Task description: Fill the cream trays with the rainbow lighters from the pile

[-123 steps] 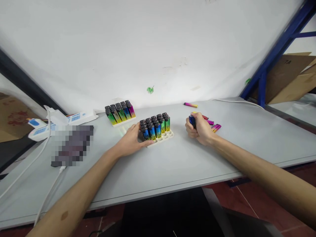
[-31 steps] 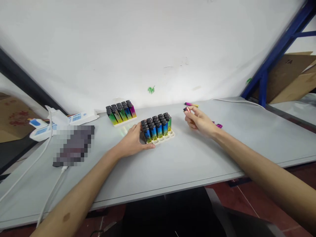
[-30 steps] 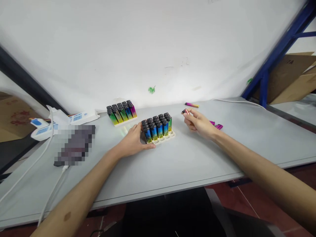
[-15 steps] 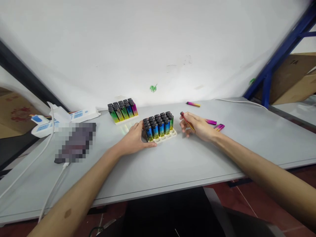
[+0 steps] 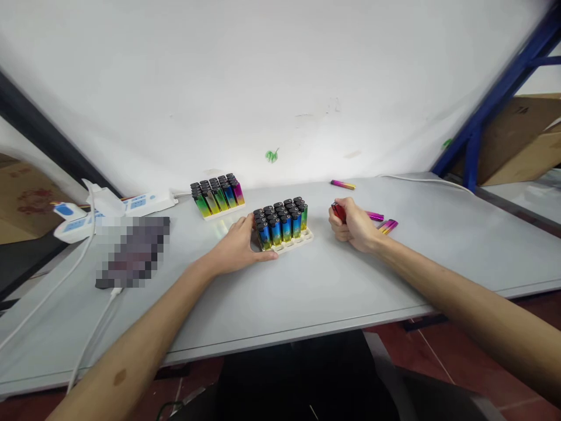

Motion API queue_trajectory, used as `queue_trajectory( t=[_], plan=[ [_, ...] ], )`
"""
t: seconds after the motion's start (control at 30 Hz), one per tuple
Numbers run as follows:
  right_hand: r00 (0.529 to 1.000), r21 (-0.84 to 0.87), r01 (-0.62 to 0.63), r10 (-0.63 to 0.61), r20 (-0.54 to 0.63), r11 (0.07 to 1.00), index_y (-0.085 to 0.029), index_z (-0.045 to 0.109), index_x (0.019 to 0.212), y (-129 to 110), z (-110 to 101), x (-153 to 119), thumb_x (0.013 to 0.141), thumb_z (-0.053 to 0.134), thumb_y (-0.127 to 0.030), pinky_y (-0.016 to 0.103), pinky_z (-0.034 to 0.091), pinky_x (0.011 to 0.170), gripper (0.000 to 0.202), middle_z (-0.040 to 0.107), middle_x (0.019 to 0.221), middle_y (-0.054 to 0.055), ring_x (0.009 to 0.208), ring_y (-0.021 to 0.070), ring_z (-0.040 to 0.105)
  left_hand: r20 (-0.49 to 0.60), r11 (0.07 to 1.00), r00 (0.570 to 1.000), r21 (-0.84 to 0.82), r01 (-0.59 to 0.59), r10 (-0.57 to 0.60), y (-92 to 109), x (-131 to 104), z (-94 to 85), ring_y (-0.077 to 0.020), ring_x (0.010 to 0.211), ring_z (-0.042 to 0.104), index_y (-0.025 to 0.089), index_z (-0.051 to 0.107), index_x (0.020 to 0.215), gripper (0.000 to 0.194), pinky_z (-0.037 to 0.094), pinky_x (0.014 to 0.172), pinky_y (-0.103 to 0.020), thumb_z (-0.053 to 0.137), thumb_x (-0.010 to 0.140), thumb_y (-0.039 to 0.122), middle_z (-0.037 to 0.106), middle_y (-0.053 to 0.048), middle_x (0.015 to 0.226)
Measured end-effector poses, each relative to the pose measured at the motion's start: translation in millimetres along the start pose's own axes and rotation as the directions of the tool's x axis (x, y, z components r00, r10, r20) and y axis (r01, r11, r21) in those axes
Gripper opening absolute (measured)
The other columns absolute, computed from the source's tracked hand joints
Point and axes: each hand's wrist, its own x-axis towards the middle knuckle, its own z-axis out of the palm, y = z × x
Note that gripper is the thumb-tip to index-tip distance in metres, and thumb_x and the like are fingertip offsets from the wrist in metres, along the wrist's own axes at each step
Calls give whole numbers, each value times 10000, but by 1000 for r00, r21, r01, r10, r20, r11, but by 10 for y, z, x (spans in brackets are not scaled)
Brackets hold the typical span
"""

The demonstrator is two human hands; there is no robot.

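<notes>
My right hand (image 5: 356,225) has pulled back from the tray (image 5: 287,241), fingers now fisted around a red lighter (image 5: 338,210), upright just right of the tray. Half a second ago it lay pinched at the fingertips. My left hand (image 5: 236,248) still braces the tray's left edge, fingers spread on the desk (image 5: 307,286).
</notes>
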Motion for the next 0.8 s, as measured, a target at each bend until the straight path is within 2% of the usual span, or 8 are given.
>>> queue_trajectory(
  t=[0.1,0.3,0.5,0.6,0.7,0.8],
  plan=[
    [1000,13,-7,7,-29,1000,-211,338,510,-13,31,-11,939,352,-433,245,92,419,483,169,484,-68,436,79,90,-3,1000,1000,0,-1,1,-5,-1,0,-414,1341,445,218,386,1435,975,393,1095,-569,759,660,676,512,-154,1419],
    [1000,26,-2,3,-19,1000,-214,342,523,0,12,12,932,392,-595,242,87,408,561,158,486,-77,427,76,100,-4,1000,1000,-5,-5,5,-18,8,8,-413,1322,458,217,403,1425,964,405,1079,-564,760,657,676,526,-144,1395],
    [999,3,6,-6,-49,1000,-216,333,517,22,-4,28,930,364,-441,249,94,407,471,168,494,-67,427,80,97,9,1000,1000,20,-8,8,-33,11,15,-391,1323,452,212,373,1441,974,411,1079,-543,745,674,684,518,-142,1399],
    [996,-22,29,-31,-85,999,-219,355,542,43,-6,40,934,372,-488,246,109,408,476,174,499,-69,427,84,111,10,1000,1000,16,-16,15,-40,9,17,-384,1315,462,224,375,1442,965,423,1070,-531,741,679,688,519,-136,1397],
    [990,-37,113,-115,-76,993,-207,502,659,66,-34,76,946,350,-559,245,206,419,479,305,547,-46,437,97,237,11,1000,1000,3,-7,7,-38,7,18,-391,1313,463,234,383,1441,964,427,1060,-543,749,670,683,527,-130,1389],
    [972,-109,220,-228,-62,969,-198,607,801,62,-86,106,950,398,-510,266,385,544,404,495,699,0,571,124,466,5,1000,1000,2,-3,3,-31,9,19,-396,1314,461,229,385,1442,974,421,1064,-552,756,662,680,529,-133,1388]
  ],
)
